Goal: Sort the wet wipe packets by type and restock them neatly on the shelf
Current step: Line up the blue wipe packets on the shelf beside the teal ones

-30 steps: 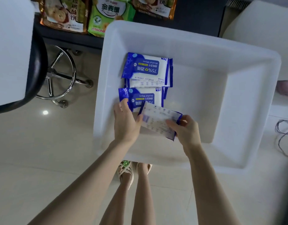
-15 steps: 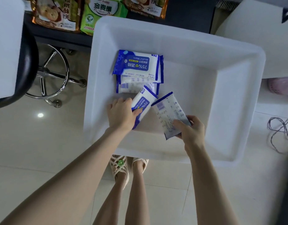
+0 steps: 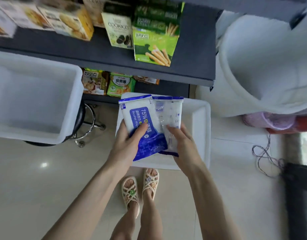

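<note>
Holds two wet wipe packets side by side, raised above the white tub [image 3: 201, 129] on the floor.

Grips the front-facing packet [image 3: 140, 122] in the left hand [image 3: 127, 142], with the thumb curled across the blue label marked 75% Alcohol Wipes and the fingers behind.

Pinches the back-facing packet [image 3: 171, 115] in the right hand [image 3: 183, 144], with the thumb on the white printed rear panel and the fingers wrapped behind the lower edge.

Finds the front-facing packet overlapping the left edge of the other. Finds both roughly upright, top seams about level, lower ends tilted toward each other.

Places neither packet on the shelf [image 3: 192, 66] as yet. Records that dark surface beyond the tub, well above the hands in view.

Notes on the shelf:
- a green carton [image 3: 154, 45] picturing biscuit sticks
- a pale cookie carton [image 3: 118, 30] just beside it
- further cartons [image 3: 69, 19] to the left, too blurred to read

Notes snack bags [image 3: 120, 84] on a lower level, just behind the tub's far rim.

Finds a second tub [image 3: 69, 118] at left, resting on a chrome-based stool [image 3: 94, 125].

Observes at right a large pale container [image 3: 244, 94], possibly a bucket or a bag, too smeared to tell which.

Sees a tangled cord [image 3: 265, 158] on the pale floor at right.

Sees woven sandals [image 3: 130, 193] on the feet, directly below the tub's near rim.
</note>
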Tool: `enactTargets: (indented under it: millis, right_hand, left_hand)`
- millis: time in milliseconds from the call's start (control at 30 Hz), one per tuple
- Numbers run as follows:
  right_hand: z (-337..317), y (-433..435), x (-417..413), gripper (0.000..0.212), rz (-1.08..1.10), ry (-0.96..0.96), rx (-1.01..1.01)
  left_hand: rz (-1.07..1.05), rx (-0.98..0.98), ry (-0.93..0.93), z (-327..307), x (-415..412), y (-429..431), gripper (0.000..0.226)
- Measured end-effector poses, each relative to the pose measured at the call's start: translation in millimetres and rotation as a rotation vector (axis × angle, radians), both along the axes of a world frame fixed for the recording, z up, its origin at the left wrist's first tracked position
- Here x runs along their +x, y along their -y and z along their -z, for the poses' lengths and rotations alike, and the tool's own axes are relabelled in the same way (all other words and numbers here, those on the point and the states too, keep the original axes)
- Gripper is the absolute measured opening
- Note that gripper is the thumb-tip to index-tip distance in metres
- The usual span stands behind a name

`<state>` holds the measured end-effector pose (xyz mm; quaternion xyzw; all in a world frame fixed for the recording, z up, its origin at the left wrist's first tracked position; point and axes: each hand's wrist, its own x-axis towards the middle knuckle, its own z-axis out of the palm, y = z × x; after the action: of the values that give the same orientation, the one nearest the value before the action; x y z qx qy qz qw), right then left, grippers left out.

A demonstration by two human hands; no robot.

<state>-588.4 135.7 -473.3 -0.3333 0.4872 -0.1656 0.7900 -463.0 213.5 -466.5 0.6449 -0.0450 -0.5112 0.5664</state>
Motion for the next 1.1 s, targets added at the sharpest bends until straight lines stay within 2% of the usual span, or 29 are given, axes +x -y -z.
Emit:
enactTargets:
  millis: [133,233,367,433,533,567,633,700,800,867,1000,1100]
  right_hand:
    - [-103,13,11,0.049,-0.034,0.099,-0.003]
    - [-178,26,13,0.042,-0.092,0.145,-0.105]
    - [-268,48,20,0.059,-0.171,0.204,-0.335]
    - [-310,60,23,0.053,-0.180,0.231,-0.442]
    - [-367,74,31,0.025,-0.201,0.181,-0.659]
    - [-383,80,35,0.029,-0.183,0.131,-0.740]
    - [-413,94,43,0.051,-0.153,0.057,-0.891]
    - [-438,108,53,0.061,-0.130,0.012,-1.000]
    - [-467,137,73,0.054,-0.141,-0.016,-1.125]
    - [-480,161,90,0.047,-0.161,-0.041,-1.219]
    - [-503,211,128,0.031,-0.171,-0.104,-1.328]
    - [-517,250,158,0.026,-0.135,-0.221,-1.376]
  left_hand:
    - [0.031,-0.098,0.114,-103,5,9,0.011]
    - [0.059,-0.162,0.181,-180,6,17,0.005]
    - [0.010,-0.307,0.285,-269,14,34,0.007]
    - [-0.042,-0.397,0.305,-308,19,45,0.008]
    - [-0.069,-0.505,0.326,-360,30,59,0.009]
    - [-0.068,-0.530,0.361,-374,35,62,0.008]
    - [-0.059,-0.581,0.458,-399,49,70,0.009]
    - [-0.048,-0.618,0.557,-420,67,83,0.017]
    - [-0.068,-0.636,0.652,-449,97,105,0.027]
    - [-0.077,-0.669,0.636,-466,119,124,0.036]
    - [-0.033,-0.692,0.575,-489,174,178,0.022]
    - [-0.026,-0.648,0.528,-497,217,230,0.021]
